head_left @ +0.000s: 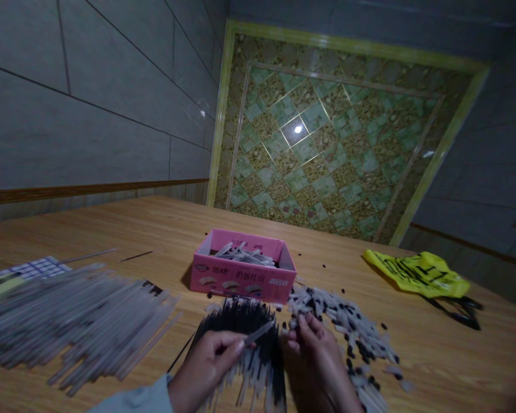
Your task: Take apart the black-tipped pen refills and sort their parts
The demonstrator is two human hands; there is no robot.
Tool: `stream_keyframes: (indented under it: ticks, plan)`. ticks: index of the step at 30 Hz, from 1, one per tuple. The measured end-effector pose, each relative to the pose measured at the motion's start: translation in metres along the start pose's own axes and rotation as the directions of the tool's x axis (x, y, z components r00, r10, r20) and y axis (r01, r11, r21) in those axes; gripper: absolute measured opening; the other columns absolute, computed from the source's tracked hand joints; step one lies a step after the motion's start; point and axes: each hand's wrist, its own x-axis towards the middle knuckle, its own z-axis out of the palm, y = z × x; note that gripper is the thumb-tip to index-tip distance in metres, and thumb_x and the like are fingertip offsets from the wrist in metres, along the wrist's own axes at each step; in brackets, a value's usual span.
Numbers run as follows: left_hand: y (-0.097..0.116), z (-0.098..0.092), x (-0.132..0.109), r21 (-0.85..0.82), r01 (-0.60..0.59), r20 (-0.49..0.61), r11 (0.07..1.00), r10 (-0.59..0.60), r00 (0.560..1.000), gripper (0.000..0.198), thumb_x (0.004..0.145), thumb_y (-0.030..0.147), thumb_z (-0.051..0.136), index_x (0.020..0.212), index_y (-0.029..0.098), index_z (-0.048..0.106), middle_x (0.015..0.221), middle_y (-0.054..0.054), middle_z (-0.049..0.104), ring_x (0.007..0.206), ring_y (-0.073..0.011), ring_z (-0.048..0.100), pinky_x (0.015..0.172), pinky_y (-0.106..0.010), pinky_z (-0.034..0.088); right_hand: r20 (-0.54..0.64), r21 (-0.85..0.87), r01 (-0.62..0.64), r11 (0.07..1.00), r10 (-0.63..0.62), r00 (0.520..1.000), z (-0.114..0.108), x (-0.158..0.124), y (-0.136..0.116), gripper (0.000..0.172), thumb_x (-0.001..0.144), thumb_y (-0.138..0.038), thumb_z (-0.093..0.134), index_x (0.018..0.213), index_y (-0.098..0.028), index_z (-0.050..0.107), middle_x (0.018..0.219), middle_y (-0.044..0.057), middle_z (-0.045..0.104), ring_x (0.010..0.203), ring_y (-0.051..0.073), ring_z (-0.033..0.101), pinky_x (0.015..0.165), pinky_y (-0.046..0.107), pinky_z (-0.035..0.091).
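My left hand point(217, 361) pinches a short translucent tube point(259, 332) that points up and to the right. Below and around it lies a bundle of thin black-tipped sticks point(241, 315). To the right, my right hand point(313, 344) has its fingers pressed together on a small pale piece point(293, 324), at the edge of a loose pile of short clear tubes and black bits point(348, 318). Just beyond both hands stands an open pink box point(243, 278) with short pale tubes point(245, 255) inside.
Many long clear tubes point(81, 321) cover the wooden table point(163, 229) at the left, beside a checked cloth point(43, 268). A thin dark stick point(136, 256) lies behind them. At the right is a yellow bag point(417, 275) with black straps.
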Motion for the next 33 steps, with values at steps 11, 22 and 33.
stream_keyframes:
  ticks: [11,22,33]
  plan:
    - [0.003,0.0,-0.003,0.223,-0.026,0.032,0.974,0.019,0.999,0.032,0.08,0.038,0.053,0.089,0.016,0.074,0.083,-0.009,0.073,0.08,-0.0237,0.063,0.072,-0.029,0.045,0.111,0.125,-0.126,0.984,0.112,0.987,0.008,-0.009,0.01,0.03,0.061,-0.03,0.08,0.076,-0.014,0.06,0.063,-0.001,0.065,0.05,0.008,0.06,0.042,0.013,0.044]
    - [-0.002,-0.005,0.001,0.142,-0.052,0.041,0.989,0.047,0.998,0.038,0.082,0.041,0.049,0.098,0.014,0.071,0.091,-0.01,0.073,0.087,-0.0238,0.064,0.078,-0.032,0.046,0.129,-0.15,0.055,0.987,-0.036,0.991,0.013,-0.013,0.017,0.024,0.067,-0.033,0.074,0.069,-0.014,0.059,0.051,-0.001,0.062,0.039,0.007,0.049,0.039,0.016,0.035]
    - [-0.002,-0.007,0.003,0.16,-0.04,-0.018,0.986,0.044,0.999,0.036,0.081,0.041,0.051,0.095,0.015,0.072,0.092,-0.009,0.074,0.088,-0.0235,0.065,0.079,-0.031,0.047,0.305,-0.21,0.169,0.963,-0.1,0.947,-0.002,-0.004,0.012,0.019,0.067,-0.031,0.074,0.075,-0.016,0.065,0.064,0.0,0.062,0.059,0.013,0.055,0.054,0.022,0.041]
